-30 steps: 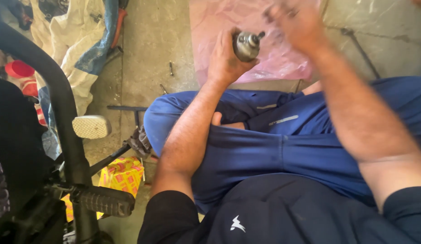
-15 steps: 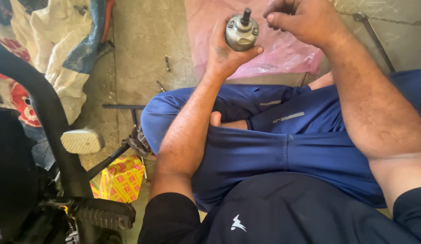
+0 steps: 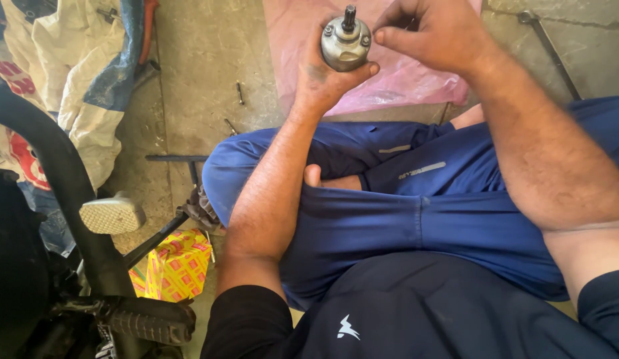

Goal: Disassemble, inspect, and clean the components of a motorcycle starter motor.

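Shifted since earlier: your right hand (image 3: pixel 432 33) now sits just beside the shaft. Item: metal motor housing (image 3: pixel 346 45), cupped upright in your left hand (image 3: pixel 323 76), over pink sheet (image 3: pixel 303 26). Right fingers pinched, contents unclear. Risk: loose cupping grip, housing tips and drops to concrete floor (image 3: pixel 210 53).

The motor part (image 3: pixel 346 43) sat in the left hand (image 3: pixel 323 76), with the right hand (image 3: pixel 432 33) just beside it, above the plastic sheet (image 3: pixel 416 83) on the floor (image 3: pixel 203 60). Left of the knees stood the pedal (image 3: pixel 112 215) and the box (image 3: pixel 176 266).
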